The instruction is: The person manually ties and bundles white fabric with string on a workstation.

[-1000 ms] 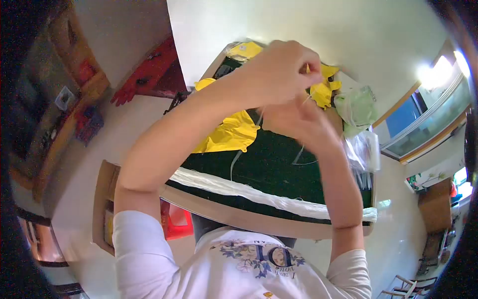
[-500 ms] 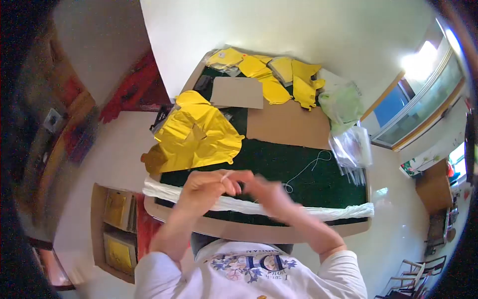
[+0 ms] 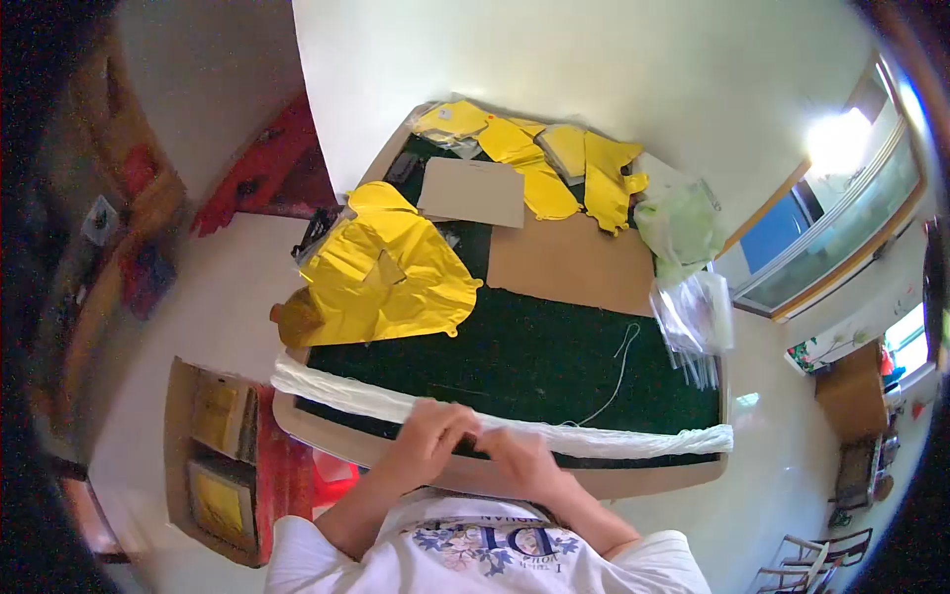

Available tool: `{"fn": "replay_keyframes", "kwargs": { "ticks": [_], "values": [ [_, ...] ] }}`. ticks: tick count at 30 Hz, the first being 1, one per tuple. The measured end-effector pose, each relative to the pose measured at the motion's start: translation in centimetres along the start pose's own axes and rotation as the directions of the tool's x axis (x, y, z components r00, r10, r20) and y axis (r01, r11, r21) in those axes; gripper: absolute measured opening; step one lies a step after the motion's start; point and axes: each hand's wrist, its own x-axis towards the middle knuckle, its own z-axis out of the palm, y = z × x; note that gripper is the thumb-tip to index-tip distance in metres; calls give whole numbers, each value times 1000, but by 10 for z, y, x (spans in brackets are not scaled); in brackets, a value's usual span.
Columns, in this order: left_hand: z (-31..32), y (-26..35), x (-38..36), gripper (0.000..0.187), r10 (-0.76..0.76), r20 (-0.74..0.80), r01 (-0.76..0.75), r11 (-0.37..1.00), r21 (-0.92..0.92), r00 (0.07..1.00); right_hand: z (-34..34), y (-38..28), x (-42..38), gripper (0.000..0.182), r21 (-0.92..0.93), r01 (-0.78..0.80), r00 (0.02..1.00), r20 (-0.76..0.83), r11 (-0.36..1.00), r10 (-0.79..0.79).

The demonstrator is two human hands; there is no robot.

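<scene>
A long white bundle of string (image 3: 346, 393) lies across the near side of the dark green table top (image 3: 515, 346). My left hand (image 3: 435, 436) is at the bundle's middle, its fingers curled together. Close beside it on the right, my right hand (image 3: 517, 457) is also closed, fingertips turned toward the left hand. Whatever is between the fingers is too small to make out. One thin loose strand (image 3: 621, 371) runs over the green surface to the right of my hands. A crumpled yellow foil piece (image 3: 396, 267) lies beyond them on the left.
Brown cardboard (image 3: 569, 259) and a grey-beige card (image 3: 473, 190) lie farther back, with flat yellow pieces (image 3: 534, 163) behind. Clear plastic bags (image 3: 693, 312) and a greenish bag (image 3: 681, 233) sit at the right edge. A cardboard box (image 3: 178, 450) stands at lower left.
Both hands have moved down toward the table's near edge and closed up. The loose strand has shifted and now stretches down toward the white bundle.
</scene>
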Motion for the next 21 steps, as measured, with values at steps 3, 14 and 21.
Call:
{"fn": "replay_keyframes", "kwargs": {
  "ticks": [3, 14, 21],
  "values": [
    [-8, 13, -8, 21, -221, 285, 320, 870, -374, 933, -11, 5, 13, 16, 90, 46, 989, -146, 995, -33],
    [-59, 35, -29, 8, -209, 384, 315, 919, -236, 899, 10, -2, 32, 6, 55, 147, 985, 84, 988, -151],
    [-64, 21, -19, 15, 226, -145, -136, 876, 463, 963, 4, -31, 34, 10, 237, 191, 966, 126, 953, -225]
  ]
}}
